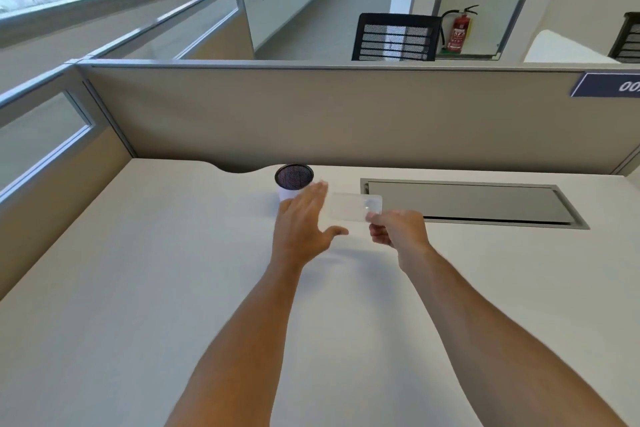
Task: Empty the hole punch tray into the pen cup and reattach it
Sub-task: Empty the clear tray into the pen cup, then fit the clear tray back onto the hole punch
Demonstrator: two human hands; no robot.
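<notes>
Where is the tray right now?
In the head view the clear tray is held off the desk by the right hand, just right of the pen cup, with the open left hand beside it.

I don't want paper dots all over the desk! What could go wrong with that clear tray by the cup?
1. The right hand pinches the clear tray only at one end, so it might tip or slip.
2. The tray is beside the pen cup, not over its opening; any bits tipped now would probably land on the desk.
3. The open left hand is close to the cup and could knock it.
</notes>
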